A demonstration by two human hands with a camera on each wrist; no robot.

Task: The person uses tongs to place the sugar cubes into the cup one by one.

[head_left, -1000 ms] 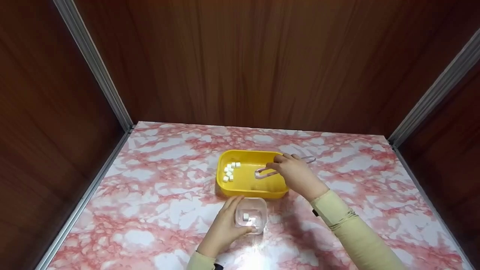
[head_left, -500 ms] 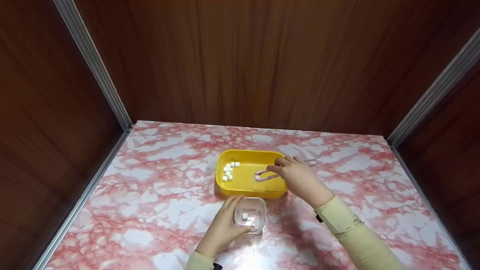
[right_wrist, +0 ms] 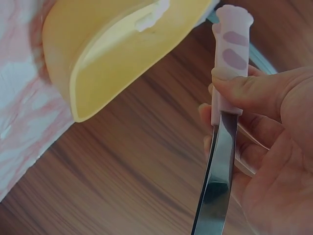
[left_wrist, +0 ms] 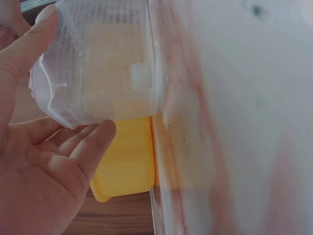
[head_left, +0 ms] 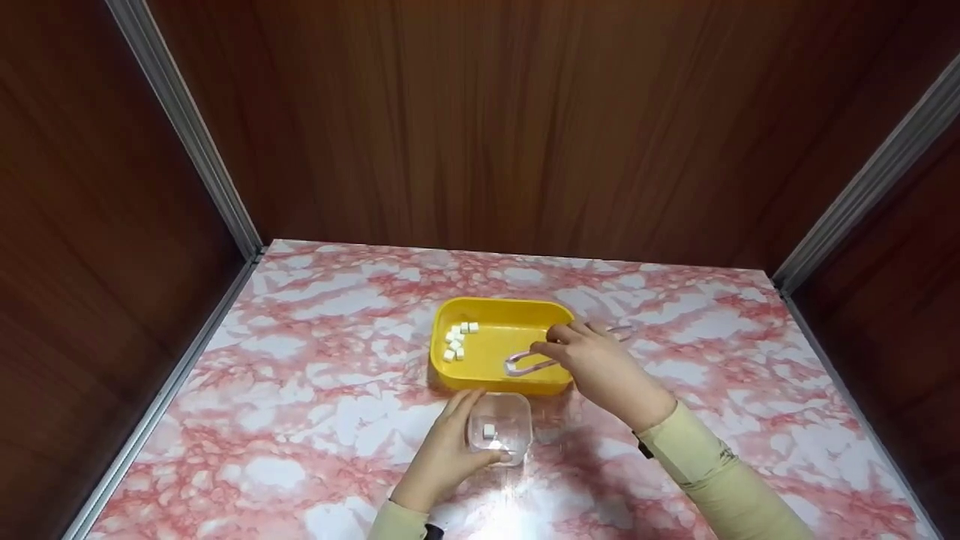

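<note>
My left hand [head_left: 444, 459] grips the side of a small clear plastic container [head_left: 519, 420], with one white cube [head_left: 489, 431] inside it. My right hand [head_left: 606, 369] pinches metal tongs [right_wrist: 222, 166] that have pink cat-paw tips [right_wrist: 234, 49]. In the head view the tongs reach over the right part of a yellow tub [head_left: 502, 386], with a white cube [head_left: 511, 367] at their tips. Several white cubes [head_left: 455, 345] lie grouped at the tub's left end. In the left wrist view, my thumb and fingers span the clear container [left_wrist: 107, 63].
A pink-and-white marbled table [head_left: 315, 360] bears both containers, the clear one just in front of the tub. Dark wood panels [head_left: 487, 127] with metal corner rails [head_left: 187, 120] enclose the back and sides.
My right hand and the tongs have moved slightly toward the near side of the tub, with the cube still at their tips. My left hand holds the clear container as before.
</note>
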